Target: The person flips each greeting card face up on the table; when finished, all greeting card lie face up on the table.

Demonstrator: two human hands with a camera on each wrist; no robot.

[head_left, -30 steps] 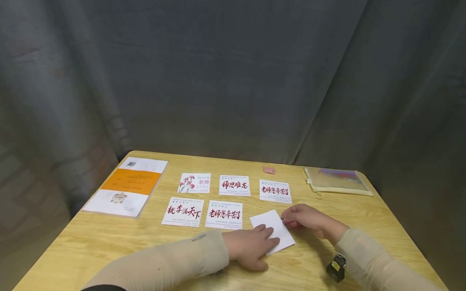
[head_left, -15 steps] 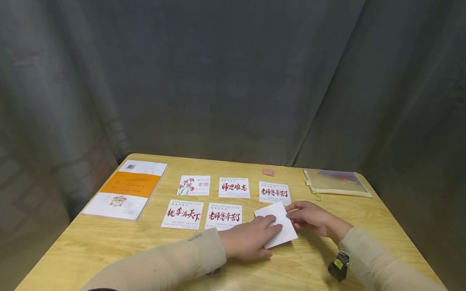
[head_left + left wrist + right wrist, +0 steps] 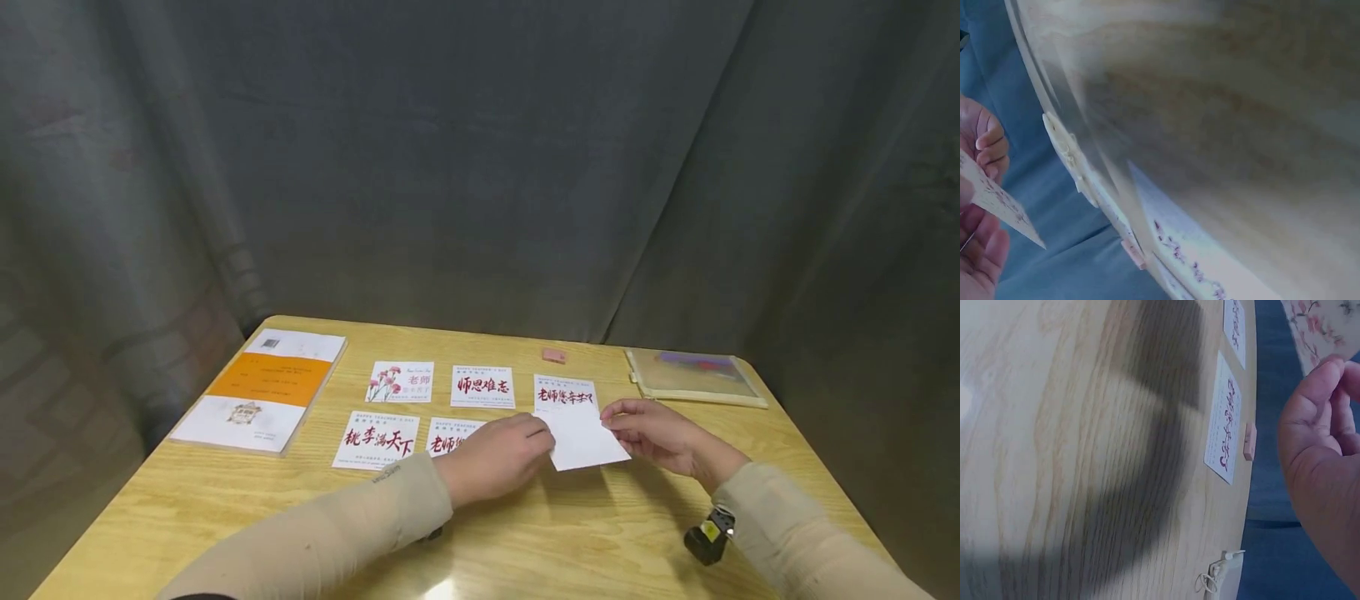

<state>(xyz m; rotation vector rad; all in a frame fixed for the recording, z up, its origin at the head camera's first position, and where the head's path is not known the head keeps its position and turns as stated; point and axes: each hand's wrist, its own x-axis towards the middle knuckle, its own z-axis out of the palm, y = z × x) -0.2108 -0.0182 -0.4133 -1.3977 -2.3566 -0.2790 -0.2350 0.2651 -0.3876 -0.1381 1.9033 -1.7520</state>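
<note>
A square card [image 3: 588, 440] is held tilted above the table, its plain white side facing the head camera. My left hand [image 3: 501, 454] pinches its left edge, and the fingertips there are partly hidden. At the opposite edge my right hand [image 3: 663, 435] grips the card between thumb and fingers. In the right wrist view, pink flowers are printed on the far side of the card [image 3: 1319, 325]. The left wrist view catches the same card [image 3: 1000, 200] between both hands. It partly covers a card with red writing [image 3: 564, 393] that lies behind it.
More printed cards lie in two rows: a flower card [image 3: 400, 382], a red-lettered card [image 3: 482, 387] and others nearer. At the left is a white and orange booklet [image 3: 258, 390]. A pink eraser-like block [image 3: 554, 356] and a zipped mesh pouch [image 3: 697, 375] are at the back.
The white-backed card has risen off the table and moved away from me. My left fingers, earlier spread on its face, now pinch its left edge. The right hand has moved slightly away too.
</note>
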